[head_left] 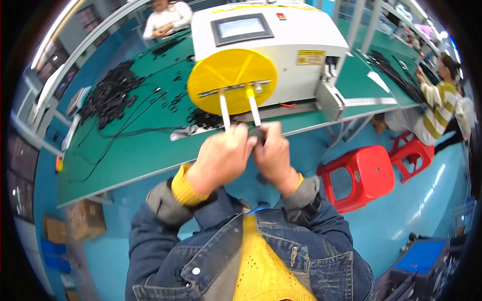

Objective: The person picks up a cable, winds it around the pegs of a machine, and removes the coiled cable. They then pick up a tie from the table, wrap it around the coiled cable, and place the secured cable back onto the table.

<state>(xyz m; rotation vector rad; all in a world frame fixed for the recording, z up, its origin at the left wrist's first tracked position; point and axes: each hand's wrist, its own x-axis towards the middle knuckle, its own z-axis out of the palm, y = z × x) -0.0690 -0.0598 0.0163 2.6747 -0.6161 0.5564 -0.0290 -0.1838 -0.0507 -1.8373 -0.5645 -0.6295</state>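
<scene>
My left hand (221,156) and my right hand (273,156) are close together in front of a white winding machine (296,75). Both have their fingers closed around a small black bundle (257,134), which looks like coiled cable and is mostly covered by the fingers. Just beyond my hands, two white posts (224,111) stick out from the machine's round yellow disc (206,75). A slotted metal bar (235,88) crosses that disc. No cable shows on the visible length of the posts.
A heap of black cables (111,93) and loose black rings (174,104) lie on the green table (135,168). Red stools (371,170) stand at the right. One person (168,20) sits across the table, another (439,103) at the right. Cardboard boxes (86,219) are at lower left.
</scene>
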